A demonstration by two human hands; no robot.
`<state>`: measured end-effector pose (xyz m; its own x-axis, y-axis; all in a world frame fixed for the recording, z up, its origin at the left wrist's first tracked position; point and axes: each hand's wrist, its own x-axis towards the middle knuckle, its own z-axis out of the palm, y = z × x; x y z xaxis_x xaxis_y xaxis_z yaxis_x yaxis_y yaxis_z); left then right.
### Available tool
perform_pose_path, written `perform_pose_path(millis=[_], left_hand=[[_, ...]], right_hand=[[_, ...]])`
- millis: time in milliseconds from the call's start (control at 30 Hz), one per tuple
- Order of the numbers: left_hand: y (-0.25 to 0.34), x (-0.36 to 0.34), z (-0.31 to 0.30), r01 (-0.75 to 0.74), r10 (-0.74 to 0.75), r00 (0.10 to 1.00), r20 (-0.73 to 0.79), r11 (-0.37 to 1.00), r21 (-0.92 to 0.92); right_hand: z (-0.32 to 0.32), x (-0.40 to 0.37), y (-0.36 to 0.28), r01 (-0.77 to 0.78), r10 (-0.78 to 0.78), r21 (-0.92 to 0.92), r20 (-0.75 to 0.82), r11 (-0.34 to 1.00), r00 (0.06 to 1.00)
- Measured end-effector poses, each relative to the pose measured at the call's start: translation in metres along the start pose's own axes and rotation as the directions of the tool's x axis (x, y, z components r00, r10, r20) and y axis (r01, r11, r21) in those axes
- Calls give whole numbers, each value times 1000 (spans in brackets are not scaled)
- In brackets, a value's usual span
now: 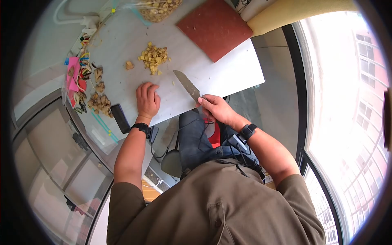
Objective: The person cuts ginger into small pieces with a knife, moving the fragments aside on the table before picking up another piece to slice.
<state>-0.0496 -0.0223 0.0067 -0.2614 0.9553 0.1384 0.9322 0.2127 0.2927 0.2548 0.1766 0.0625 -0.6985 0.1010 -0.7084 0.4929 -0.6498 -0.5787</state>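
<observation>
My right hand point(217, 108) is closed around the handle of a knife point(187, 85), whose blade points up and left over the white table point(228, 73). Near the table's front edge rests my left hand point(148, 100), its fingers curled and close together; what is under them, if anything, is hidden. Beyond it lies a pile of chopped yellow-brown pieces point(155, 59), which look like ginger. One larger unchopped piece point(129, 65) sits left of the pile. Whole knobbly roots point(99, 103) lie at the left side of the table.
A phone-like black object point(120, 118) lies left of my left hand. At the back are a clear bag of pieces point(161, 9) and a reddish-brown board point(215, 29). Cords and a pink item point(73, 75) lie along the left edge. Cables hang near my lap.
</observation>
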Motion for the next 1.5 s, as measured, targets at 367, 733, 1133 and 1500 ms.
perform_pose_path(millis=[367, 733, 1133, 1500], left_hand=[[1, 4, -5, -9, 9, 1000, -9, 1000, 5], [0, 1, -2, 20, -20, 1000, -10, 1000, 7], [0, 1, -3, 10, -10, 1000, -24, 1000, -11], [1, 3, -4, 30, -30, 999, 30, 1000, 9]], right_hand=[[-1, 3, 16, -70, 69, 27, 34, 997, 997], [-7, 20, -2, -58, 51, 91, 82, 994, 995], [-9, 28, 10, -73, 71, 32, 51, 997, 996], [-7, 26, 13, -22, 22, 44, -3, 999, 1000]])
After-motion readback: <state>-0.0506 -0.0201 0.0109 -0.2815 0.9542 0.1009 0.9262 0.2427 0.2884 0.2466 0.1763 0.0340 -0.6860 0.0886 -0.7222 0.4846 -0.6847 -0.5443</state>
